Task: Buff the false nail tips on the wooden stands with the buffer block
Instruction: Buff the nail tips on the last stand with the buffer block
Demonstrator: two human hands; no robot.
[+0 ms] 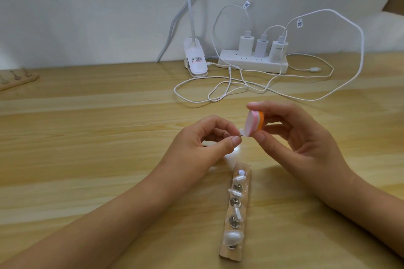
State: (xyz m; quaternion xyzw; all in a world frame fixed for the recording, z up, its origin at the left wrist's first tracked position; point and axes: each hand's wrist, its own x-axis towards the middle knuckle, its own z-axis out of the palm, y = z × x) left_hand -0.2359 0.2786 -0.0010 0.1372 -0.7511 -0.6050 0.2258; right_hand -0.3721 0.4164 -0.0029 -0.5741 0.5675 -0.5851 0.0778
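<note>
My left hand pinches a small white false nail tip between thumb and forefinger, above the table. My right hand grips the buffer block, pink, white and orange in layers, with its white face touching the tip. Below both hands a wooden stand lies on the table with several pearly white nail tips on metal posts.
A second wooden stand lies at the far left edge. At the back are a white clip lamp, a white power strip with three chargers, and loose white cables looping over the wooden table.
</note>
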